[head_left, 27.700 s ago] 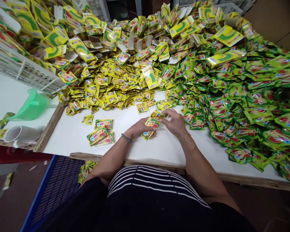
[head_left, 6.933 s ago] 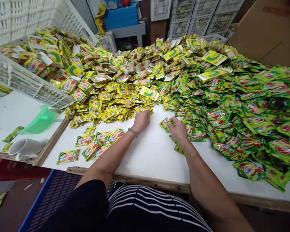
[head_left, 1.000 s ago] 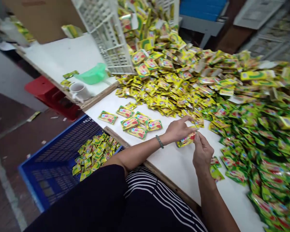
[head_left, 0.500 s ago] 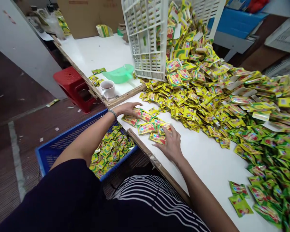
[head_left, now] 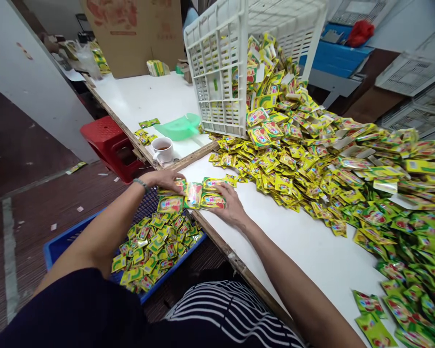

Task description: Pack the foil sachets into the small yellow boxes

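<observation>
Although packets lie in the blue crate, left hand and right hand clasp boxes; sachets at right remain loose.

A long white-topped table edged with rough bare wood runs across a dark reddish-brown floor, which is crossed by a pale worn stripe and dotted with scraps. A plain pale grey wall slants at upper left. A red plastic stool stands beside the table, and a big brown cardboard box with red print stands upright at its far end. Behind, a grey bench bears blue boxes; white plastic crates stand to the right. Light gleams on the tabletop.
</observation>
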`<state>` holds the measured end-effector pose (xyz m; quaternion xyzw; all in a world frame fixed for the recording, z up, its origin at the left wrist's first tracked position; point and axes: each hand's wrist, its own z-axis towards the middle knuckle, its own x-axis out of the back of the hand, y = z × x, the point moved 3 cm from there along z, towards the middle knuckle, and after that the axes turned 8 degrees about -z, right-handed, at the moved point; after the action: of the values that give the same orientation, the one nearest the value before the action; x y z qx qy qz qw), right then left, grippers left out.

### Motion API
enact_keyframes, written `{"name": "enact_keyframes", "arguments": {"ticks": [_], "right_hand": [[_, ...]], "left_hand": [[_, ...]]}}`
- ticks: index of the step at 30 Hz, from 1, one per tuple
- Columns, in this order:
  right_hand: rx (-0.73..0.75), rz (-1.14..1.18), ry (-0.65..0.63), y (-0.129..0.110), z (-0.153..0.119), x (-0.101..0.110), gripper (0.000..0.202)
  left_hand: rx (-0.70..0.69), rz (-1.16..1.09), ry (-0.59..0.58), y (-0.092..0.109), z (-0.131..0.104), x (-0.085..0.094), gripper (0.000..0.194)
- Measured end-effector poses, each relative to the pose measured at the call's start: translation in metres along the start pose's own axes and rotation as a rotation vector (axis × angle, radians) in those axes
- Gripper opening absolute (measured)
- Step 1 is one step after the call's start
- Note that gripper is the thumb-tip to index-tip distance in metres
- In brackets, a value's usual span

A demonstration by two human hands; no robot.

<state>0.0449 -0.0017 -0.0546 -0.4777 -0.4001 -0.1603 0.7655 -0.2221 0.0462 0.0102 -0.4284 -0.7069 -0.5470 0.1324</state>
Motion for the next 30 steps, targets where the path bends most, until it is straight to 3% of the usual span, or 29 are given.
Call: {"name": "enact_keyframes", "arguments": {"ticks": [2, 6, 9, 12, 16, 19, 22, 24, 26, 28, 30], "right_hand": [[0.053, 0.007, -0.059, -0.016, 0.013, -0.011, 0.074], [0.209, 0.022, -0.248, -0.056, 0.038, -0.026, 0.069], [0.26, -0.006, -0.301, -0.072, 0.053, -0.014, 0.065], [0.172, -0.242, -0.185, -0.055, 0.066, 0.025, 0.051], [-0.048, -0.684, 0.068, 0.007, 0.066, 0.094, 0.046], [-0.209, -0.829, 0.082, 0.057, 0.046, 0.126, 0.045], [-0.237, -0.863, 0.065, 0.087, 0.016, 0.132, 0.045], [-0.226, -0.856, 0.071, 0.097, -0.003, 0.128, 0.043], [-0.209, -0.858, 0.084, 0.101, -0.021, 0.123, 0.042], [-0.207, -0.859, 0.094, 0.103, -0.035, 0.12, 0.04], [-0.21, -0.846, 0.085, 0.106, -0.046, 0.121, 0.039]], "left_hand": [[0.077, 0.108, -0.091, -0.012, -0.023, 0.002, 0.067], [0.2, 0.303, -0.242, -0.021, -0.069, 0.008, 0.054], [0.253, 0.535, -0.195, -0.007, -0.082, 0.016, 0.05], [0.118, 0.572, 0.02, 0.032, -0.054, 0.023, 0.06], [-0.155, 0.478, 0.36, 0.091, 0.038, 0.021, 0.075], [-0.26, 0.393, 0.41, 0.124, 0.112, -0.004, 0.084], [-0.225, 0.315, 0.402, 0.143, 0.156, -0.047, 0.092], [-0.178, 0.282, 0.469, 0.148, 0.163, -0.076, 0.097], [-0.219, 0.287, 0.503, 0.151, 0.154, -0.099, 0.096], [-0.315, 0.311, 0.448, 0.153, 0.138, -0.112, 0.092], [-0.413, 0.333, 0.308, 0.157, 0.119, -0.114, 0.087]]}}
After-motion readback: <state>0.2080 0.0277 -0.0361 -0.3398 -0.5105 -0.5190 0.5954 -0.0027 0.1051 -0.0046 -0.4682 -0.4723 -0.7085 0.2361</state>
